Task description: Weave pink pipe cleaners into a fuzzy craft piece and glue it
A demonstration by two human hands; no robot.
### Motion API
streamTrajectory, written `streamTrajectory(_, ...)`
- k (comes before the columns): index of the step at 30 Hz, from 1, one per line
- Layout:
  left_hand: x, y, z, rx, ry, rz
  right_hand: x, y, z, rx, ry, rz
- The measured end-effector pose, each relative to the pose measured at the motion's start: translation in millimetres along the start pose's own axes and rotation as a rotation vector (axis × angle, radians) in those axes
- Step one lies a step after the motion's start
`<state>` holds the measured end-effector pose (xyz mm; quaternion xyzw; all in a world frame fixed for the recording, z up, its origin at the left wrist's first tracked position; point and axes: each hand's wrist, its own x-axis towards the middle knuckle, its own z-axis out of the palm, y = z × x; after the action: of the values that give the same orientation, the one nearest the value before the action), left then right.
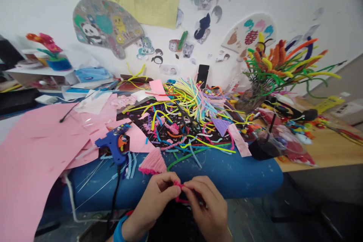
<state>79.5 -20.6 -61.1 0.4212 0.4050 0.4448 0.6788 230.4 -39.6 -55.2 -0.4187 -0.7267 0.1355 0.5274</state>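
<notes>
A bright pink pipe cleaner (177, 192) is pinched between my two hands, just in front of the table edge; part of it is bent and hidden by the fingers. My left hand (159, 196) grips it with thumb and forefinger. From the other side, my right hand (206, 206) holds it with the fingertips, close against the left. Just beyond my left hand lies a pink fan-shaped piece (154, 161) with a darker pink edge. A blue hot glue gun (113, 145) rests farther left, its cord hanging over the table edge.
Loose pipe cleaners (195, 98) cover a dark mat at the middle. Pink sheets (36, 147) spread over the left side. A dark drink cup (263, 147) with a straw stands at right, near a vase (251, 98) of pipe-cleaner flowers. A phone (203, 73) leans at the wall.
</notes>
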Motion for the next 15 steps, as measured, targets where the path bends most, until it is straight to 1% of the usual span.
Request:
streamTrajectory(2,-2.5,-5.3,2.3,-0.038,0.058,0.051,-6.1,-3.9,7.7,0.011,0.061,0.013)
streamTrajectory(5,-5.6,-10.2,3.4,-0.070,0.119,0.114,-13.0,-6.3,16.3,0.040,0.099,0.022)
streamTrajectory(10,-9.0,-10.6,4.0,-0.045,0.150,0.167,-21.2,-7.6,27.0,0.102,0.185,0.111)
streamTrajectory(15,-11.1,-10.0,5.5,-0.038,0.164,0.221,-20.0,-9.3,27.9,0.144,0.196,0.167)
